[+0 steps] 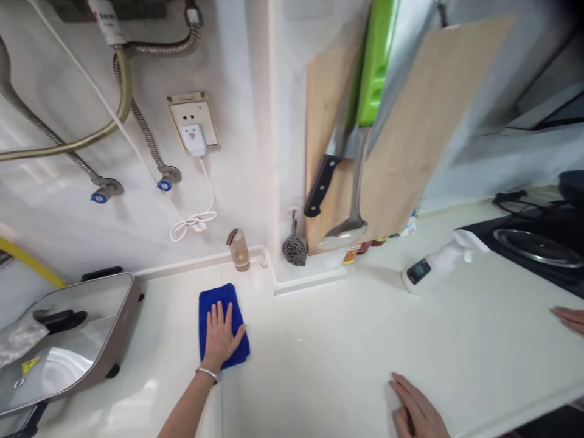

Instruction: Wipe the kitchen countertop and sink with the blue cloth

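Observation:
My left hand lies flat on a folded blue microfibre cloth, fingers spread, on a white countertop. A metal bangle circles that wrist. My right hand rests on the bare counter at the bottom edge of the view, touching nothing else. Fingers of another person's hand enter at the right edge, near a white spray bottle lying on its side.
A steel-and-glass electric pan sits at left. A black gas hob lies at right. A knife, a ladle and wooden cutting boards hang on the wall, above a steel scourer and a small bottle.

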The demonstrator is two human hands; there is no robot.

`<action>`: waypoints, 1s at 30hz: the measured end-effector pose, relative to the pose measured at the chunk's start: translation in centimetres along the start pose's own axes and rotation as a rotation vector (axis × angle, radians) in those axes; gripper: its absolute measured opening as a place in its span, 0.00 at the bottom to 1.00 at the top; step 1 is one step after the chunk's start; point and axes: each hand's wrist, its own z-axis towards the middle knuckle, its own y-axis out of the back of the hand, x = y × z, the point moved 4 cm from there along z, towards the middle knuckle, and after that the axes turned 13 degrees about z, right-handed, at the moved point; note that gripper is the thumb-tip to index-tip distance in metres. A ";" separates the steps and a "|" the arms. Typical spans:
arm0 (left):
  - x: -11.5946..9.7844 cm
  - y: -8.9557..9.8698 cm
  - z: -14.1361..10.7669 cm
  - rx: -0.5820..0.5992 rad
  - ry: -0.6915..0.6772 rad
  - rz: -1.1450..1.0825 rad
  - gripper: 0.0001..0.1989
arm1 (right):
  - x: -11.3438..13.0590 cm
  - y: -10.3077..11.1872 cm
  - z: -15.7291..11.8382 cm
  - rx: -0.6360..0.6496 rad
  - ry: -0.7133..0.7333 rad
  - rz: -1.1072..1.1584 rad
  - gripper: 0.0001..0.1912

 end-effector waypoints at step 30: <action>-11.6 8.7 -16.0 0.240 -0.556 -0.409 0.40 | -0.1 0.8 -0.1 -0.025 0.101 0.060 0.25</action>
